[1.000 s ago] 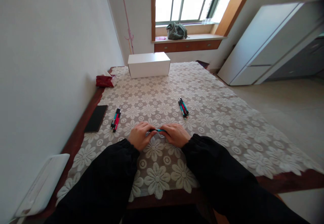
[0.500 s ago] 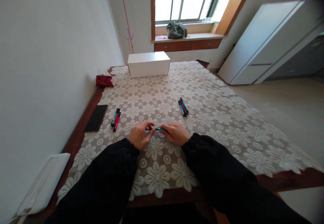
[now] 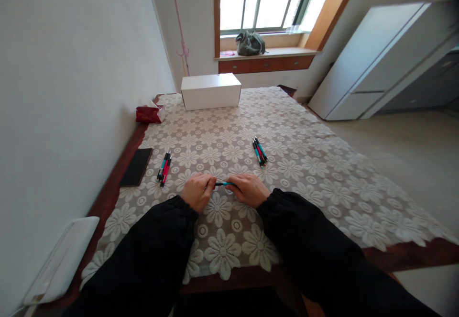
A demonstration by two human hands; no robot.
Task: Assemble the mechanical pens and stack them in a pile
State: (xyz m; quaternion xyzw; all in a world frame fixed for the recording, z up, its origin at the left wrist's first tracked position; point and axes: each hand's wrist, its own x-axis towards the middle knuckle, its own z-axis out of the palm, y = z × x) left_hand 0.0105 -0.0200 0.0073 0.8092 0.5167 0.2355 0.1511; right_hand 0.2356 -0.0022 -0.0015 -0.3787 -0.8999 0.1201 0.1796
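I am gripping a slim teal pen [image 3: 225, 183] level between my left hand [image 3: 196, 193] and right hand [image 3: 248, 190], both pinching its ends, low over the lace-covered tabletop [image 3: 308, 173]. My fingers are hiding both pen tips.

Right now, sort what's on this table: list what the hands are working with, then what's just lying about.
In hand: teal pen, held by left hand and right hand; pen bundles and.

Lying about: white box, red packet, black phone, lace tablecloth.
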